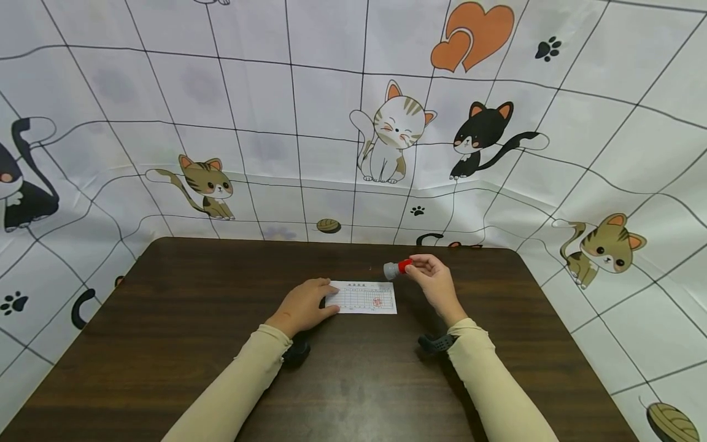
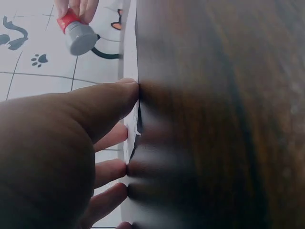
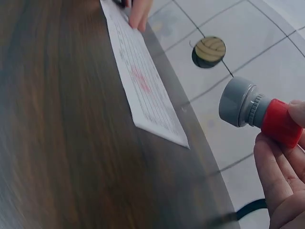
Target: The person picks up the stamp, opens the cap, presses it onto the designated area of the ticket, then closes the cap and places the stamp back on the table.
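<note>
A white printed form [image 1: 353, 302] with a ruled table and a red seal mark [image 1: 378, 302] lies on the brown table. My left hand [image 1: 305, 306] rests on the form's left end, fingers and thumb touching it. In the left wrist view, the thumb [image 2: 112, 98] presses at the paper's edge. Over the table, just beyond the form's right end, my right hand [image 1: 434, 283] pinches a stamp [image 3: 238, 102] by its red end. Its grey end points left, toward the other hand, apart from the paper.
The dark wood table [image 1: 182, 319] reaches back to a white curtain [image 1: 248, 147] printed with cats, hearts and grid lines. The curtain closes in the back and both sides. A dark band [image 1: 436, 344] sits on my right wrist.
</note>
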